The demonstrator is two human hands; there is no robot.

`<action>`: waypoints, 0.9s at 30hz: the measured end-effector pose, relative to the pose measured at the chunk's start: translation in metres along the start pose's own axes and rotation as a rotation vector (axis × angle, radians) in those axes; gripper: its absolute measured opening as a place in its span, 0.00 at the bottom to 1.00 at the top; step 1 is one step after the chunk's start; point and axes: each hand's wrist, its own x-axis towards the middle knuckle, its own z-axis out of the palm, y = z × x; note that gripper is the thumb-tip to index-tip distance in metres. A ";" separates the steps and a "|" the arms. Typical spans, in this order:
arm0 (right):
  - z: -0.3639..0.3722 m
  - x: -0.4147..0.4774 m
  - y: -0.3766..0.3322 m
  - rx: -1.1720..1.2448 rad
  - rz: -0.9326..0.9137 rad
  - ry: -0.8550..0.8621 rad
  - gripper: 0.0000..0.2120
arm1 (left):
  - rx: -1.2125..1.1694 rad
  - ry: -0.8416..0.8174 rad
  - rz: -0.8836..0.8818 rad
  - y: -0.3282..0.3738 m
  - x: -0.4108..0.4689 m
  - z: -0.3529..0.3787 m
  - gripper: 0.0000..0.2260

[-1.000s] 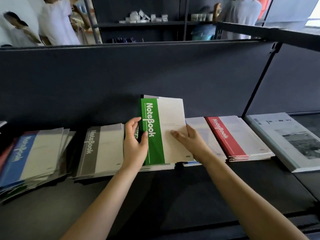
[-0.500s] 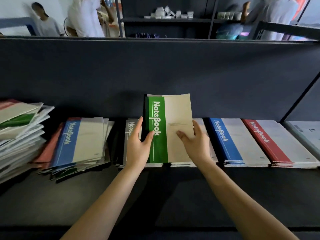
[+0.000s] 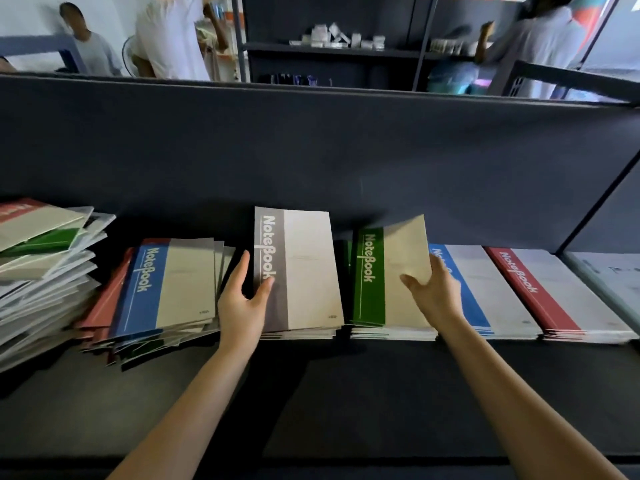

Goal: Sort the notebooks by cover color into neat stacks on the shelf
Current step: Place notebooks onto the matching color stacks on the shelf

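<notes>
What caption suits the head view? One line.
Left hand grips the grey notebook; right hand holds the green notebook tilted over a pile.

Notebook stacks [image 3: 304, 271] side by side along the shelf [image 3: 346, 393]

Centre frame, the left hand [image 3: 242, 306] is gripping the grey notebook [image 3: 304, 271] by its spine edge, thumb lying on the cover. Just right, the right hand [image 3: 433, 292] is pinching the green notebook [image 3: 388, 271], holding it tilted over a stack [image 3: 391, 333] on the shelf [image 3: 311, 393].
</notes>
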 end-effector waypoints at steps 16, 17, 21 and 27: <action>0.029 -0.020 -0.039 0.131 -0.243 -0.029 0.27 | -0.063 0.014 0.005 0.016 -0.006 -0.007 0.29; 0.033 -0.027 -0.050 0.224 -0.202 -0.122 0.29 | -0.067 0.018 0.006 0.018 -0.008 -0.008 0.29; 0.059 -0.060 -0.072 0.432 -0.025 -0.422 0.18 | -0.033 0.012 0.027 0.018 -0.015 -0.010 0.28; 0.076 -0.063 -0.073 0.338 -0.117 -0.299 0.37 | 0.053 -0.003 0.080 0.007 -0.023 -0.026 0.23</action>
